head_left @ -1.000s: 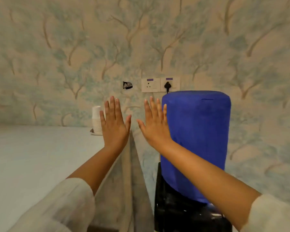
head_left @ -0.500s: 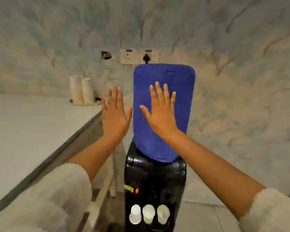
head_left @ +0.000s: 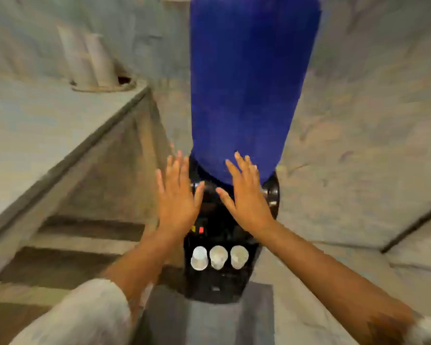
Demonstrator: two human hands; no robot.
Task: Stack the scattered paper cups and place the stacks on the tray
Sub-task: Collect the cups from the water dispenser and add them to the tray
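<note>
**— What's there, left to right?**

— Far left, two tall stacks of paper cups (head_left: 88, 59) stand upright on the tray (head_left: 102, 88), on the counter (head_left: 35, 125) by the wall. My left hand (head_left: 178, 197) and my right hand (head_left: 246, 195) are both flat, fingers straight, grasping nothing, held out in front of the dispenser (head_left: 217, 282) with its blue-covered bottle (head_left: 249, 83). Below them three loose cups (head_left: 219, 257) sit side by side in the dispenser's tap bay; the view is too blurred to tell which way up.

**— How will those three handle?**

— Light, thin-walled, easy to crush, I'd say. I'd take each by the side wall with a soft grip, nest them straight, then carry the stack from near its base so it doesn't sway.
</note>
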